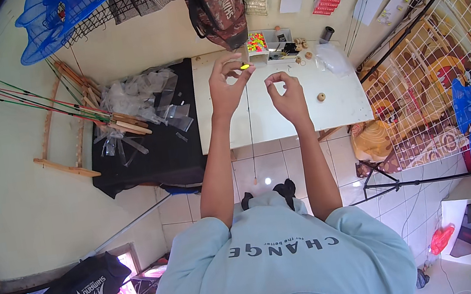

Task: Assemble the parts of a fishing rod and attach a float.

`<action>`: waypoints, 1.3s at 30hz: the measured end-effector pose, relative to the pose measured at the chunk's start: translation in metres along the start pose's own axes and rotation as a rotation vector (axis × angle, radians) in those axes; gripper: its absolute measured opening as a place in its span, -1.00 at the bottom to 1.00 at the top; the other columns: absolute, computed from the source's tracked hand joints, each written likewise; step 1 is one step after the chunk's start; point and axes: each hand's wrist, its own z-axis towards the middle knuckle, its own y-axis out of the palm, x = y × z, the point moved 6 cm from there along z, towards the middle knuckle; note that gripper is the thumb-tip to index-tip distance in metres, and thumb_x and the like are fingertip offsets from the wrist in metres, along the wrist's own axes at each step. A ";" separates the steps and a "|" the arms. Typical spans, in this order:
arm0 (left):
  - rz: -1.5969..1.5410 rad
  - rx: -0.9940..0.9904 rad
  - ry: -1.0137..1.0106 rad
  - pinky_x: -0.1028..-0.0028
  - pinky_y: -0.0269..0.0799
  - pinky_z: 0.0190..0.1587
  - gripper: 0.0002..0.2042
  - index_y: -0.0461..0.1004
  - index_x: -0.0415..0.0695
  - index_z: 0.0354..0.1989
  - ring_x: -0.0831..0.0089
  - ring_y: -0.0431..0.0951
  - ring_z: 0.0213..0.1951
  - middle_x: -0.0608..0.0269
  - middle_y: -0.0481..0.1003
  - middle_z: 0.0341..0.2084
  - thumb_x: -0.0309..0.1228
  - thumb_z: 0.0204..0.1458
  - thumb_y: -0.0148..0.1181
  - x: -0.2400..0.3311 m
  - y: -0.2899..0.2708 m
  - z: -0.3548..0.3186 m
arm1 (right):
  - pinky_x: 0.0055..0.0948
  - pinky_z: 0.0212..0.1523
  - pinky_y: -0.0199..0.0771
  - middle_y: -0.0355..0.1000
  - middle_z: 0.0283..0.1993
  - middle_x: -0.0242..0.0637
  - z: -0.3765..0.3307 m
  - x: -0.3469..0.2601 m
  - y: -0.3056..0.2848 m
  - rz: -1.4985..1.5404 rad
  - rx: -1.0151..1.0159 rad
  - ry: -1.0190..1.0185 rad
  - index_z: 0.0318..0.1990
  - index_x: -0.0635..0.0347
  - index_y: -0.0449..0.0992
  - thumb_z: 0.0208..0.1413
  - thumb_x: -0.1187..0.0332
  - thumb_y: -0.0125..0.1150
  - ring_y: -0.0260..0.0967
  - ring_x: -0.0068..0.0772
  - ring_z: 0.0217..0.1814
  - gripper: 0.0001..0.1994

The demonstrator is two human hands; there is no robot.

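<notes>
My left hand (pixel 228 87) is raised above the white table, thumb and fingertips pinching a small yellow and black fishing float (pixel 245 67). From there a thin dark line (pixel 250 123) hangs past the table's front edge. A tiny pale-orange piece (pixel 255 181) shows at its lower end. To the right, my right hand (pixel 288 98) hovers over the table with thumb and forefinger curled together in a pinch. Whatever lies between those fingertips, if anything, is too small to make out. The two hands are apart.
On the white table (pixel 233 129) stand a tray of bright small pieces (pixel 259 53), round wooden pieces (pixel 321 97), a black cylinder (pixel 327 34) and a clear plastic bag (pixel 333 60). Plastic packets (pixel 143 97) and wooden-handled rods (pixel 132 125) lie left on black cloth. A wire grid (pixel 420 77) stands right.
</notes>
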 end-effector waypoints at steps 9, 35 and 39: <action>0.028 0.013 0.007 0.54 0.39 -0.26 -0.75 0.48 -0.16 -0.23 0.59 0.56 -0.26 0.31 0.56 -0.30 -0.45 -0.08 0.38 -0.001 -0.003 0.002 | -0.10 0.26 0.05 0.41 0.07 -0.32 0.006 -0.055 -0.011 0.061 0.192 -0.295 0.04 0.05 0.46 0.07 0.40 0.17 -0.04 -0.08 0.34 -0.66; 0.061 0.064 0.002 0.55 0.41 -0.29 -0.73 0.48 -0.16 -0.17 0.60 0.56 -0.32 0.30 0.57 -0.35 -0.42 -0.05 0.36 0.002 -0.010 0.011 | -0.54 -0.21 0.34 0.54 -0.28 -0.39 0.009 -0.013 0.007 0.517 0.082 -0.029 -0.26 0.19 0.57 0.12 0.40 0.21 0.45 -0.61 -0.23 -0.91; 0.071 0.071 -0.002 0.61 0.32 -0.30 -0.64 0.35 -0.17 -0.13 0.63 0.53 -0.37 0.29 0.56 -0.45 -0.46 -0.06 0.38 0.002 -0.010 0.012 | -0.58 -0.21 0.33 0.50 -0.21 -0.37 0.007 -0.019 0.004 0.788 -0.018 -0.087 -0.25 0.24 0.54 0.18 0.52 0.09 0.42 -0.58 -0.19 -0.90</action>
